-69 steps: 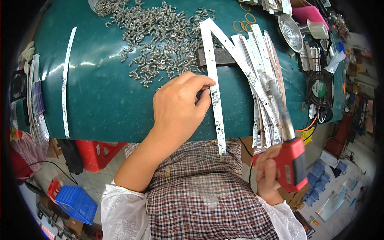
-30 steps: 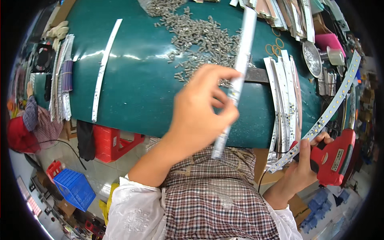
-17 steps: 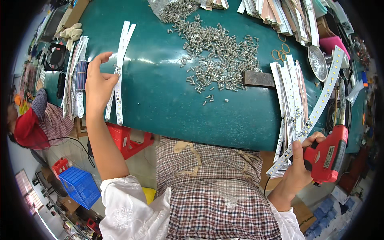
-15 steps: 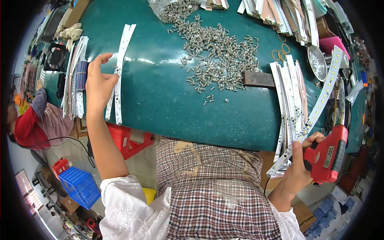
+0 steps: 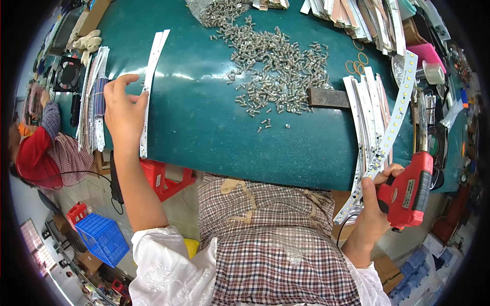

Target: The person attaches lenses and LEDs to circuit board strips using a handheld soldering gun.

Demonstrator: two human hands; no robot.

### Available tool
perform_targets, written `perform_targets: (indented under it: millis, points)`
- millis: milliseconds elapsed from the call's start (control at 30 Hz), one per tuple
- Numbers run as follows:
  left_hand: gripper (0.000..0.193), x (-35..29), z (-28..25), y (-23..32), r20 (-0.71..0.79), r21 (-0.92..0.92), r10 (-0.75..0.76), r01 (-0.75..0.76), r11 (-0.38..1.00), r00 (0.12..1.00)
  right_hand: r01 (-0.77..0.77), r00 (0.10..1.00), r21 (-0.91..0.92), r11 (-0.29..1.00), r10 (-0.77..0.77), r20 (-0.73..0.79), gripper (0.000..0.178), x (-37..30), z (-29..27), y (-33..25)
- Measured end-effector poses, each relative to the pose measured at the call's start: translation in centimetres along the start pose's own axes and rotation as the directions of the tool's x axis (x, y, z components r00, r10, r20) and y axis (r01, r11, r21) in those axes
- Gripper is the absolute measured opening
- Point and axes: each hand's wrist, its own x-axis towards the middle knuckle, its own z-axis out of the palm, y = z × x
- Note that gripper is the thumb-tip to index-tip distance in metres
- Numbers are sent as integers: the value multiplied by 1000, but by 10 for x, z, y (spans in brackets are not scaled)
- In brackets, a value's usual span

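The left hand [image 5: 125, 112], thumb and forefinger apart, is just left of overlapping LED strips [image 5: 154, 64]; whether the thumb touches them is unclear. The right hand [image 5: 375, 209] holds a curved LED strip [image 5: 393, 127] and a red pistol-grip tool [image 5: 408, 191], its far end lost against clutter. The curved strip partly hides a strip bundle [image 5: 365, 112]. Farther over the green tabletop [image 5: 229, 148] spread small metal fittings [image 5: 280, 61] beside a dark block [image 5: 329, 98]. Beyond the near edge at left are a half-hidden red stool [image 5: 163, 181] and blue crate [image 5: 102, 239]; dimness obscures a co-worker [image 5: 38, 150] far left.
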Motion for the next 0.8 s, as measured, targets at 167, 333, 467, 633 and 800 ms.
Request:
perform_targets:
  millis: [167, 333, 467, 633, 800]
  points:
    - [14, -19, 20, 66, 86, -405, 188, -138, 904, 979, -34, 999, -16, 999, 35, 31, 56, -2, 3, -1]
    - [14, -21, 42, 99, 151, -487, 245, -143, 862, 958, -21, 999, 38, 999, 20, 27, 58, -5, 3, 1]
    - [13, -19, 44, 99, 203, -478, 254, -130, 868, 946, -29, 998, 63, 998, 25, 62, 58, -8, -1, 6]
    - [14, -24, 41, 105, 192, -389, 289, -198, 900, 938, -59, 998, 43, 997, 58, 26, 58, -8, 5, 3]
    - [12, -37, 27, 117, 299, -649, 110, 117, 752, 948, -174, 972, 15, 985, 169, 164, 59, -8, 9, 9]
